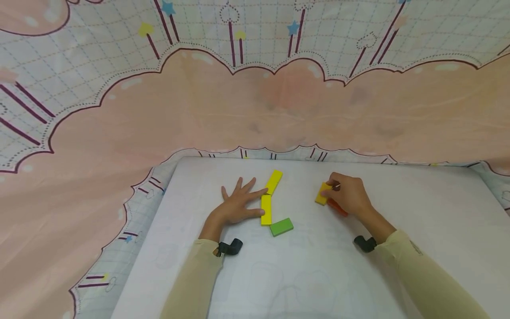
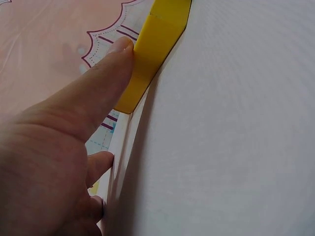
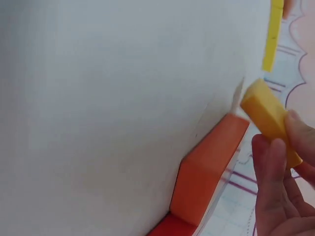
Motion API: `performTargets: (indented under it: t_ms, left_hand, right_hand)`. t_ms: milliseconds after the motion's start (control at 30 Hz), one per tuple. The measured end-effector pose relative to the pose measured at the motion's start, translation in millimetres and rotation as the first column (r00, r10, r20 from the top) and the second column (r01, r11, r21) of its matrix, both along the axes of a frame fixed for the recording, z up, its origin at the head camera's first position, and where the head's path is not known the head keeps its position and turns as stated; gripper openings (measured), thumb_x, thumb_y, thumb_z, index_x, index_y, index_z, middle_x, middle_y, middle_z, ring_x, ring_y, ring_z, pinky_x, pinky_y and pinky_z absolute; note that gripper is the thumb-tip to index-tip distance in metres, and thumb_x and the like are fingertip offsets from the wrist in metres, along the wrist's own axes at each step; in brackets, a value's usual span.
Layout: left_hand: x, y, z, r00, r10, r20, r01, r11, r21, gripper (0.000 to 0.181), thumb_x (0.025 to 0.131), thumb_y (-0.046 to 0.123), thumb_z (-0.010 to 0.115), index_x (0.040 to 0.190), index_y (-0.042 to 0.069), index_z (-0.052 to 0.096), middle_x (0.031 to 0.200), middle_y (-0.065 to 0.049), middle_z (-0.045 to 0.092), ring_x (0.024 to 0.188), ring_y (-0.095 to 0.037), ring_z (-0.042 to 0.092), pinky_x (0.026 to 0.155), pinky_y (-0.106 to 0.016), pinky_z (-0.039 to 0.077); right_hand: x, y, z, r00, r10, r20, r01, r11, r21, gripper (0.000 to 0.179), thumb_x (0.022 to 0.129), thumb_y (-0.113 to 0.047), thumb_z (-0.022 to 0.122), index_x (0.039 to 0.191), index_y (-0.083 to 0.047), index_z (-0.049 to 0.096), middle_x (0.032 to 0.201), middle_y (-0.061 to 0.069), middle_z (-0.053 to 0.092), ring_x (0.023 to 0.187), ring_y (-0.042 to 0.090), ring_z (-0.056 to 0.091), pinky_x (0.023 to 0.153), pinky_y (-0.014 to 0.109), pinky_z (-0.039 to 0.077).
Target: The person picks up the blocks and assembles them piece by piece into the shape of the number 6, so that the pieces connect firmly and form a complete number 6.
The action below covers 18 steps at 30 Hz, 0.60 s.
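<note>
My left hand (image 1: 236, 206) lies with fingers spread beside two yellow blocks. Its thumb touches the lower yellow block (image 1: 266, 217), and a fingertip meets the spot where that block joins the upper yellow block (image 1: 275, 180). In the left wrist view the thumb presses the side of a yellow block (image 2: 160, 44). My right hand (image 1: 352, 195) pinches a darker yellow block (image 3: 268, 110) between thumb and fingers, seen tilted in the right wrist view. Close by that hand lie an orange block (image 3: 209, 167) and, touching it, a red block (image 3: 174, 227).
A green block (image 1: 281, 227) lies at an angle by the near end of the lower yellow block. All this is on a white tabletop (image 1: 311, 274). Behind and left of it hangs a patterned peach cloth (image 1: 223, 110).
</note>
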<state>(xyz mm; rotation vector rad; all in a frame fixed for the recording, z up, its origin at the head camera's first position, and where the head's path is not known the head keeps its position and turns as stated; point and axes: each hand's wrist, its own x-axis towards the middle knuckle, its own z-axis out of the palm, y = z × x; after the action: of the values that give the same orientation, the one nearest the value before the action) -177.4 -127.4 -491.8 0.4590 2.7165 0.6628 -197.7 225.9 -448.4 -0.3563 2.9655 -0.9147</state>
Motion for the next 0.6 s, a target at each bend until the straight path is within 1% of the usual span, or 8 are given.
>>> performTargets:
  t_ms: [67,167,233,300,367,467,533,600]
  left_hand:
    - [0.0,0.3,0.3,1.0,0.002,0.001,-0.002,1.0,0.003,0.072,0.09,0.063,0.066,0.154,0.048,0.038,0.174,0.002,0.006,0.159,-0.037,-0.014,0.11,-0.079,-0.021]
    - [0.1,0.4,0.4,1.0,0.004,0.003,-0.004,1.0,0.002,0.072,0.09,0.063,0.066,0.154,0.048,0.038,0.174,0.002,0.006,0.159,-0.037,-0.015,0.11,-0.079,-0.021]
    - [0.2,0.2,0.3,1.0,0.006,0.003,-0.006,1.0,0.0,0.072,0.09,0.063,0.066,0.154,0.048,0.038,0.174,0.002,0.006,0.159,-0.037,-0.014,0.11,-0.079,-0.02]
    - [0.0,0.2,0.1,1.0,0.008,0.002,-0.008,1.0,-0.002,0.072,0.09,0.063,0.066,0.154,0.048,0.037,0.174,0.003,0.006,0.159,-0.036,-0.014,0.11,-0.079,-0.02]
    - [-0.1,0.4,0.0,1.0,0.009,0.0,-0.009,1.0,0.0,0.072,0.09,0.063,0.066,0.154,0.048,0.038,0.174,0.003,0.006,0.159,-0.036,-0.014,0.11,-0.079,-0.02]
    - [-0.4,0.7,-0.2,1.0,0.01,0.001,-0.01,1.0,0.002,0.072,0.09,0.063,0.066,0.155,0.048,0.037,0.174,0.003,0.007,0.159,-0.036,-0.014,0.11,-0.079,-0.02]
    - [-0.7,0.8,-0.3,1.0,0.01,0.003,-0.01,1.0,0.0,0.072,0.09,0.063,0.066,0.155,0.048,0.037,0.174,0.003,0.007,0.159,-0.036,-0.014,0.11,-0.079,-0.02]
    - [-0.8,1.1,0.0,1.0,0.01,0.001,-0.01,1.0,-0.002,0.072,0.09,0.063,0.067,0.155,0.048,0.037,0.174,0.003,0.007,0.159,-0.036,-0.014,0.11,-0.079,-0.019]
  right_hand:
    - [2.3,-1.1,0.2,1.0,-0.01,0.006,0.01,1.0,-0.015,0.024,0.089,-0.027,0.081,0.101,-0.011,0.068,0.096,0.01,0.074,0.09,0.028,0.066,0.076,0.038,0.055]
    - [7.3,-3.4,1.4,0.999,-0.016,0.046,0.018,0.999,-0.047,0.028,0.089,-0.029,0.081,0.104,-0.011,0.067,0.095,0.009,0.072,0.087,0.025,0.06,0.072,0.032,0.049]
    - [11.0,-5.0,1.9,0.998,-0.007,0.065,0.011,0.998,-0.062,0.03,0.088,-0.031,0.081,0.106,-0.012,0.067,0.097,0.009,0.073,0.088,0.024,0.061,0.072,0.031,0.048]
    - [14.3,-6.0,1.8,0.997,0.011,0.08,-0.005,0.997,-0.079,0.031,0.089,-0.031,0.081,0.109,-0.012,0.068,0.101,0.01,0.074,0.09,0.025,0.063,0.076,0.032,0.048]
    - [17.3,-6.7,0.9,0.995,0.025,0.098,-0.016,0.996,-0.09,0.033,0.089,-0.032,0.08,0.114,-0.013,0.07,0.105,0.011,0.075,0.094,0.025,0.065,0.079,0.033,0.049]
    - [22.2,-8.3,-0.3,0.987,0.039,0.155,-0.022,0.994,-0.109,0.038,0.089,-0.035,0.08,0.122,-0.017,0.072,0.11,0.01,0.074,0.098,0.025,0.065,0.078,0.03,0.051]
    - [26.0,-9.8,-1.0,0.979,0.049,0.195,-0.025,0.992,-0.125,0.039,0.089,-0.036,0.079,0.123,-0.018,0.072,0.111,0.009,0.071,0.099,0.024,0.064,0.074,0.028,0.054]
    - [29.5,-11.7,-1.9,0.972,0.049,0.228,-0.019,0.991,-0.132,0.036,0.089,-0.035,0.08,0.119,-0.018,0.072,0.11,0.008,0.069,0.098,0.024,0.061,0.071,0.027,0.055]
